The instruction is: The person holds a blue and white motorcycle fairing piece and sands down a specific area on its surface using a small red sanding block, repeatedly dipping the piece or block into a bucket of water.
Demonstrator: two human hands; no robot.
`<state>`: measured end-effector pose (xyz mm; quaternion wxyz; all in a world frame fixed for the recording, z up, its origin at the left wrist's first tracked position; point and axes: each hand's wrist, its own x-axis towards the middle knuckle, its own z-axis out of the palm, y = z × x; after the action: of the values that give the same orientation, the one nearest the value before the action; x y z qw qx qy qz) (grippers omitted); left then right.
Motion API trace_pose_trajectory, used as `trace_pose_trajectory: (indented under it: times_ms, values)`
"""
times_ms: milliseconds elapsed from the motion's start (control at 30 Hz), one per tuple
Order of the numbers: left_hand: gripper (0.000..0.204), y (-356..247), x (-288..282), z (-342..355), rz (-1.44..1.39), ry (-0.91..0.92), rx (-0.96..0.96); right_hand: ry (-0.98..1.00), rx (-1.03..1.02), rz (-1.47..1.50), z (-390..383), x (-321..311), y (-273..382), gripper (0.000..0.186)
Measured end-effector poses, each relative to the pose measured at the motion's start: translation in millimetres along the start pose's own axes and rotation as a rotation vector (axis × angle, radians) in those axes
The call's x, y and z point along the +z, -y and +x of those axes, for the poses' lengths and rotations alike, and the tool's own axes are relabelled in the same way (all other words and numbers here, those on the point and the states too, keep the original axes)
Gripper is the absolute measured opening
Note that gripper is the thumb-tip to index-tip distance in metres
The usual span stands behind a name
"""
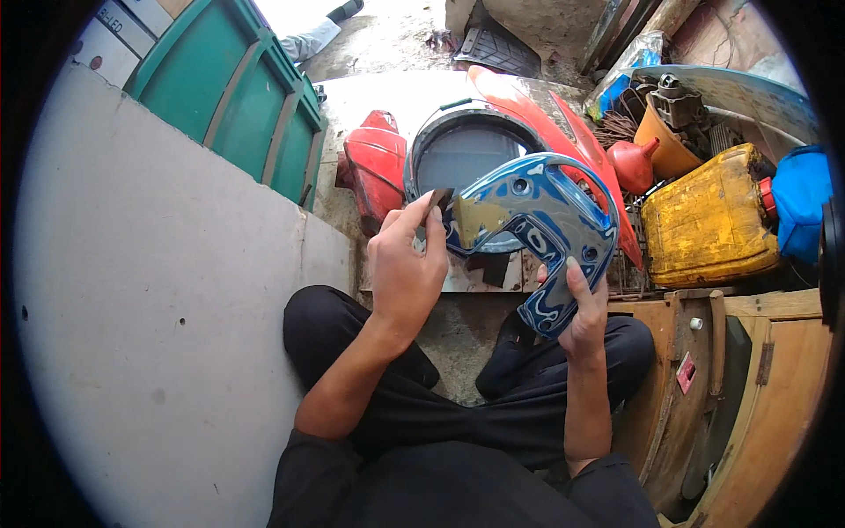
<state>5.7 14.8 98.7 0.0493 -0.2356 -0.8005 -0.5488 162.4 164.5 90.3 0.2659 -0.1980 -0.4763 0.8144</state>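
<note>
My right hand (584, 315) grips the lower end of a curved motorcycle body panel (570, 207), glossy with a blue and silver swirl pattern and holed in several places. The panel is raised over the near side of a round dark tub (412, 167) of greyish water. At its left tip there is a dull yellowish patch. Pinched between the fingertips of my left hand (407, 264) is a small folded dark piece that looks like sandpaper (438, 202). It is beside the panel's left tip; whether they touch, I cannot tell.
Red body panels (377, 163) lie on both sides of the tub. To the right stand a dirty yellow jerrycan (709, 220), a red funnel (632, 163) and an orange bucket (660, 136) of metal parts. A white wall (176, 290) borders my left, wooden furniture (792, 378) my right.
</note>
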Motion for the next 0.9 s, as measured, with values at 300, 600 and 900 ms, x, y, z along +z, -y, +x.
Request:
trace_pose_trajectory:
  times_ms: [300, 600, 900]
  values:
    - [0.023, -4.5, 2.7, -2.3, -0.152, 0.070, -0.173, 0.005, -0.001, -0.057, -2.6, 0.4, -3.1, 0.028]
    - [0.023, -10.4, 10.5, -10.2, -0.122, 0.070, 0.004, -0.020, 0.007, -0.085, -3.4, 6.1, -4.4, 0.028]
    - [0.022, -16.8, 14.5, -14.9, -0.150, 0.090, 0.121, -0.034, 0.031, -0.103, -3.0, 4.9, -7.6, 0.027]
